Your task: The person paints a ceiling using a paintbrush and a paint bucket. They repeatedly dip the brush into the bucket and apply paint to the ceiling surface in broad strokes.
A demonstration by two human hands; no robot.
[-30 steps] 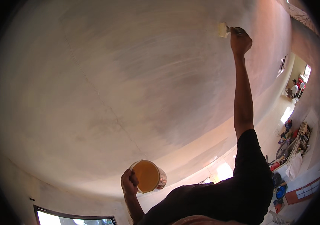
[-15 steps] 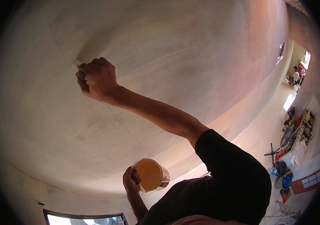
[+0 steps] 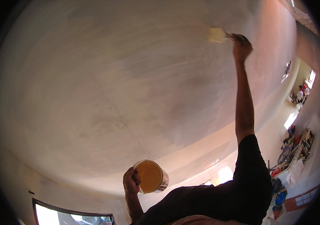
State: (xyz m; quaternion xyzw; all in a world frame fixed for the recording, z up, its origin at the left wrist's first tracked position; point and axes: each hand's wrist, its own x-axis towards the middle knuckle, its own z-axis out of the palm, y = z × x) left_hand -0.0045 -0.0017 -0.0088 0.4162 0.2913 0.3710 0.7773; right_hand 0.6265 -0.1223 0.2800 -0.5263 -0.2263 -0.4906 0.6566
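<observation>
My right hand (image 3: pixel 242 49) is raised at the upper right, its fingers closed round the dark handle of a wide paintbrush (image 3: pixel 217 35). The brush has a broad, pale yellow head, a little blurred, at the surface of a large pale wall (image 3: pixel 137 78). Low in the view, my left hand (image 3: pixel 131 181) grips the rim of a small bucket (image 3: pixel 164 182). Its tilted mouth faces me and shows yellow-orange inside; I cannot tell how full it is. A thin crack (image 3: pixel 115 107) runs down the wall between the two hands.
A dark-framed window (image 3: pixel 73 213) sits at the lower left. Far below on the right are a rack heaped with things (image 3: pixel 301 150), a blue tub (image 3: pixel 281 198) and a red-brown door (image 3: pixel 301 198). Farther off, a person (image 3: pixel 299 94) is near a bright opening.
My right arm has swept from the left, beside the crack, to the upper right with the paintbrush. The left hand and bucket have stayed nearly in place. The view has shifted slightly.
</observation>
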